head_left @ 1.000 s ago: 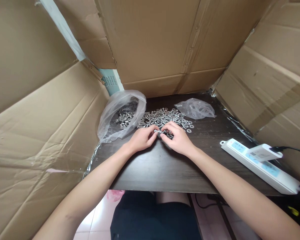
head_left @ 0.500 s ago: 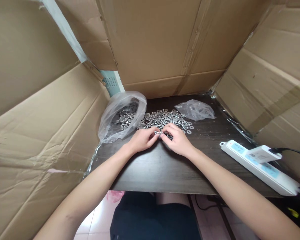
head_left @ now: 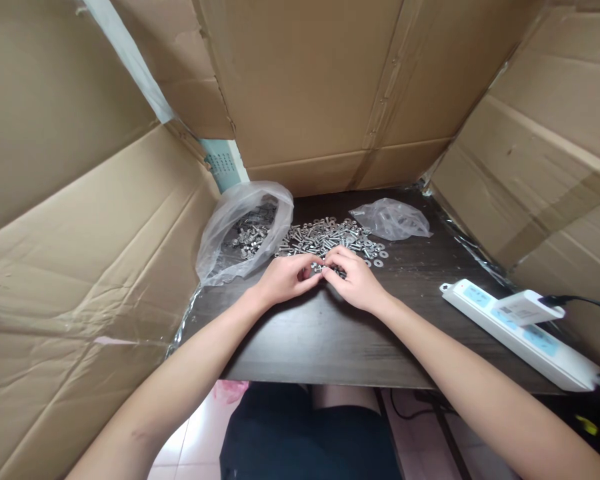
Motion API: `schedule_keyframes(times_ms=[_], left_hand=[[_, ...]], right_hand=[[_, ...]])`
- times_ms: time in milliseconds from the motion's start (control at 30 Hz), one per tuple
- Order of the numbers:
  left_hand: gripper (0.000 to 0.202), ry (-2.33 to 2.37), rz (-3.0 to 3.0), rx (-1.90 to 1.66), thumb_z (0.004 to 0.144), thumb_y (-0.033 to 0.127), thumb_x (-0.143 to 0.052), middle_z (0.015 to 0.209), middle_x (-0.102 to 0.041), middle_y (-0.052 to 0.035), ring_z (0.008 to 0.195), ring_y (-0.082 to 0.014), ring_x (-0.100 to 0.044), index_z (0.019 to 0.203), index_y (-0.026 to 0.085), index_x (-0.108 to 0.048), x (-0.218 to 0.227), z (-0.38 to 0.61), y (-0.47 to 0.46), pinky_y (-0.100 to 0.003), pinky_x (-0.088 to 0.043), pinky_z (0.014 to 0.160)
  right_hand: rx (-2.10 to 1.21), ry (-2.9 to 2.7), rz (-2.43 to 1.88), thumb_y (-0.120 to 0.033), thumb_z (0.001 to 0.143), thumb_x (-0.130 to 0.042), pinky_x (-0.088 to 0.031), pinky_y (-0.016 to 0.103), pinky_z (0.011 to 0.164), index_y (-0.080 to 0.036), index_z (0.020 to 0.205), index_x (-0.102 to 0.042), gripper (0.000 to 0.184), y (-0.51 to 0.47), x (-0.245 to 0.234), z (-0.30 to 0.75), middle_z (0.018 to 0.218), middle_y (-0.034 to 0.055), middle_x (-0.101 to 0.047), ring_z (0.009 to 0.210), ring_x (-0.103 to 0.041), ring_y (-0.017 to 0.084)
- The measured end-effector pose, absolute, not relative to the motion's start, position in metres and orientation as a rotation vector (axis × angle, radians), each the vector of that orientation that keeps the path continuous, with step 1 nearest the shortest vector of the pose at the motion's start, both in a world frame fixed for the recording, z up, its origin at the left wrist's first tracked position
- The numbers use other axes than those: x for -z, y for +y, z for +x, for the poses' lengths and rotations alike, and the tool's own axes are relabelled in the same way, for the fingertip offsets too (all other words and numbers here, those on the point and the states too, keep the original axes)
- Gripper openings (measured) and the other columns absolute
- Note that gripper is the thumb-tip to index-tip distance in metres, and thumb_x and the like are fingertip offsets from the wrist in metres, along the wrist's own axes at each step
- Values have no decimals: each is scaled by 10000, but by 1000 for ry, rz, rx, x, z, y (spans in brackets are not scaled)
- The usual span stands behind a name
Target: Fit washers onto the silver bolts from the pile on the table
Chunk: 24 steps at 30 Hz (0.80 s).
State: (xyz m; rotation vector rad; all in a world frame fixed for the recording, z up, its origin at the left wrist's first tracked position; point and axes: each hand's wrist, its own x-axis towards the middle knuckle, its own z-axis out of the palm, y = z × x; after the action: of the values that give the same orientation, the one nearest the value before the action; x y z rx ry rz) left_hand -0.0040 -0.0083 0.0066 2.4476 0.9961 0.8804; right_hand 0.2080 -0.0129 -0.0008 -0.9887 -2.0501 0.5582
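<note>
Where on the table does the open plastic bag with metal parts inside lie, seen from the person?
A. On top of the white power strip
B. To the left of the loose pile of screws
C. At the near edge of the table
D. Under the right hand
B: the open plastic bag lies left of the loose pile of screws, far from the white power strip and apart from the right hand.

No words or numbers could be read anywhere. A pale card (head_left: 223, 167) stood up and to the left of the left hand (head_left: 283, 280); it had rows of tiny dark marks, too small to read. The white plug block (head_left: 527, 309), far right of the right hand (head_left: 355, 283), showed small marks too, all blurry.
</note>
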Motion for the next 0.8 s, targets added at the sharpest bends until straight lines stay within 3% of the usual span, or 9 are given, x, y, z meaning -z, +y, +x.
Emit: schedule_keyframes(times_ms=[567,800], left_hand=[[186,1013,2338,-917,931,308,-637,873,-705,-2,598,-97,-609,1074,190,-647,-9,-2,-11,-228,-486,630],[180,1023,2330,-934,932,295,-628,905,-721,-13,635,-110,-644,1079,191,-635,-5,-2,-10,-235,-511,642]], right_hand=[[-551,-1979,-992,-231,925,-562,-513,396,839,-217,814,-599,118,-12,-2,209,952,62,-622,920,-621,230],[-547,-2052,-1007,-295,1003,-514,-501,422,882,-213,766,-623,273,-12,-1,209,932,68,-633,916,-614,230]])
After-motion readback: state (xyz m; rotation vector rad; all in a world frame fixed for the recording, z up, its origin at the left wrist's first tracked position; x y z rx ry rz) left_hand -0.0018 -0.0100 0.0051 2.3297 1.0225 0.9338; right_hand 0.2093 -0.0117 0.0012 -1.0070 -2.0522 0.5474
